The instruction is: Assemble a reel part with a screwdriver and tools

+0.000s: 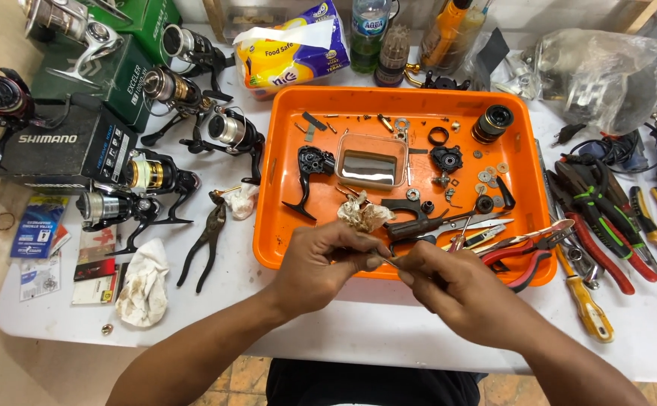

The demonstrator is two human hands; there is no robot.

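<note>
Head view looks straight down on my two hands, which meet over the near rim of the orange tray [268, 180] on the white desk [358, 331]. My left hand [321, 263] has its fingertips pinched together on one end of a small thin metal part [390, 261], and my right hand [449, 289] closes its thumb and fingers on the other end, so both hands are clamped on the same tiny piece; it is too small for me to tell what it is. The part sits just above the tray's near edge, about midway along it.

Inside the tray, near its middle, stands a small clear rectangular dish [372, 162]. Left of the dish lies a black reel body [312, 169]; a crumpled stained rag [364, 214] lies just beyond my fingertips. A dark spool [491, 122] sits at the tray's far right corner, with washers and small rings scattered near it. Red-handled pliers [528, 252] rest across the tray's near right corner.

On the desk's left side, several spinning reels [231, 131] stand beside dark boxes [65, 146], and black pliers [204, 244] lie next to a white cloth [144, 282] near the front left edge. Along the right edge are more hand tools [607, 225]. A tissue pack [291, 49] lies at the far edge.
</note>
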